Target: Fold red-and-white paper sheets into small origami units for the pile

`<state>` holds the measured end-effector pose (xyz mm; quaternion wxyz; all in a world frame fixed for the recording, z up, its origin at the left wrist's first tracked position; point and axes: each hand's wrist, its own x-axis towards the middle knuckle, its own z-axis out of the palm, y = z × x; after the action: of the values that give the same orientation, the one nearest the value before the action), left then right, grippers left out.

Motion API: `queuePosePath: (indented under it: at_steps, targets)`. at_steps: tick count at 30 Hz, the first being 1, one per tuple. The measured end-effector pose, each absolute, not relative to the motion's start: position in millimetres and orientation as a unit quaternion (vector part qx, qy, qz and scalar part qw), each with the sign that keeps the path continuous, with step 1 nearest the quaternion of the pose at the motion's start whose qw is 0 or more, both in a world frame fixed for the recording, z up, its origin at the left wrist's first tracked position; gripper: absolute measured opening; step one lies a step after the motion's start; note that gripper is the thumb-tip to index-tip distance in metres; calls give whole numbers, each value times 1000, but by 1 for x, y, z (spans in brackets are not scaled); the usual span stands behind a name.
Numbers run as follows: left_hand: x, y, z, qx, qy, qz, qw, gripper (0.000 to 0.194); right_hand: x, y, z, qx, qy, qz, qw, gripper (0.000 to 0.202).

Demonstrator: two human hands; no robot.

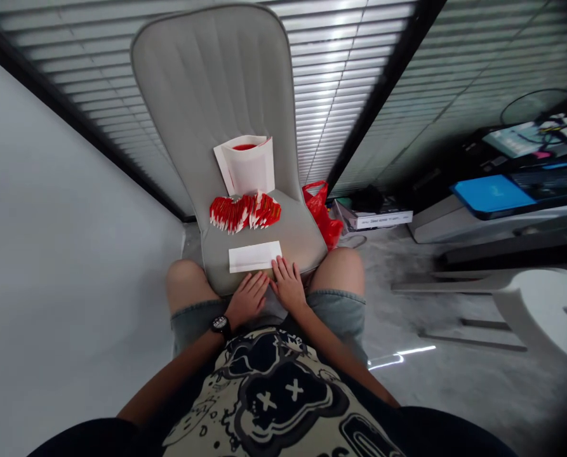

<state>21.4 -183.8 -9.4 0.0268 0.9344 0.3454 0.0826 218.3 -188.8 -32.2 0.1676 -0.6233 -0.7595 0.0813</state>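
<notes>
One flat white paper rectangle (253,257) on the grey padded chair seat (295,235). Right hand (289,284) at its four o'clock: fingers extended, tips on the corner, nothing grasped. Left hand (251,293), six o'clock: grip slack, holding nothing. Best pressed lightly, edges square. Twelve o'clock: red-and-white packets (228,212), two fanned clusters, overlapped past counting; beyond, one white paper pouch (252,171).

white packet (251,258): 1 | white pouch (252,168): 1 | red packets (229,213): uncountable | chair (216,82): 1 | stool (552,304): 1

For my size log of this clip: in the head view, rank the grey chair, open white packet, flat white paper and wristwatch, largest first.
Grey chair
Open white packet
Flat white paper
Wristwatch
</notes>
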Motion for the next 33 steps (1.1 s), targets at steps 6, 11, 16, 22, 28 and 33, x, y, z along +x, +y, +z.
queuePosePath:
  at_steps: [6,11,16,22,28,33]
  targets:
    - [23,-185,-9,909,414,27,32,59,217,-189,-30,-627,-753,101,175,61]
    - [21,-185,-7,899,434,37,38,58,217,-189,-30,-627,-753,92,173,61]
    - [22,-183,-7,895,440,54,45,56,218,-190,-31,-630,-757,81,157,61]
    - [20,-178,-6,893,440,72,54,54,218,-190,-31,-630,-760,71,143,62]
    - [19,-177,-4,876,474,75,58,51,218,-192,-33,-634,-761,60,125,62]
    - [19,-178,-6,871,482,81,61,51,217,-192,-34,-633,-764,50,117,63]
